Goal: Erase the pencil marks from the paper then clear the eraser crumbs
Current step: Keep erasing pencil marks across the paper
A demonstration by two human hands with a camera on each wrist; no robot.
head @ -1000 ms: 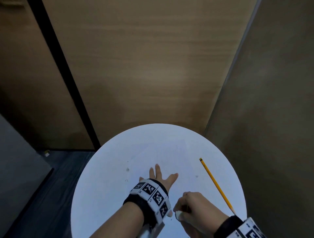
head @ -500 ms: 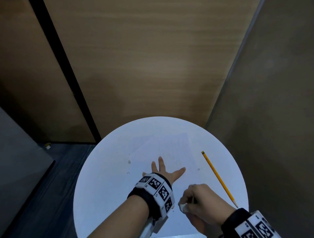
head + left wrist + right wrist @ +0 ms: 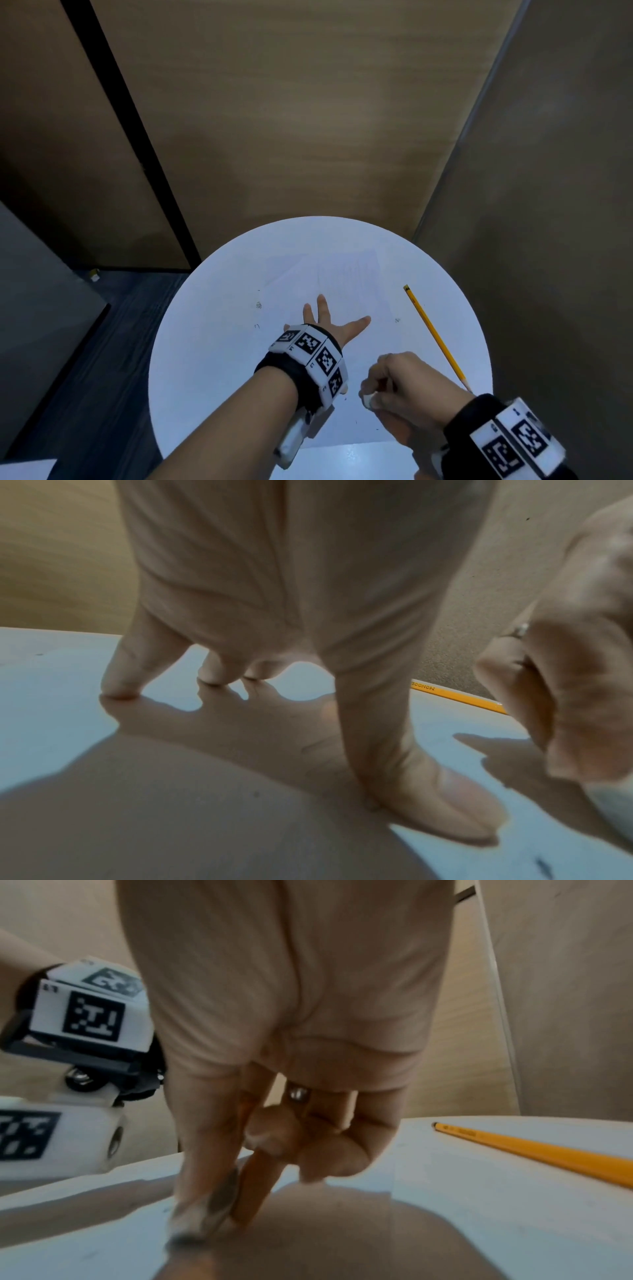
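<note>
Pinching white eraser (image 3: pixel 368 401), right hand (image 3: pixel 407 387) — flat paper (image 3: pixel 346 281)

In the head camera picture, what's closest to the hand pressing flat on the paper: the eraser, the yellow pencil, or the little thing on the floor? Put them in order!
From the left hand:
1. Eraser, pinched in the right hand, just right of the wrist.
2. Pencil, on the table's right side.
3. Small floor object, far left, off the table.
</note>
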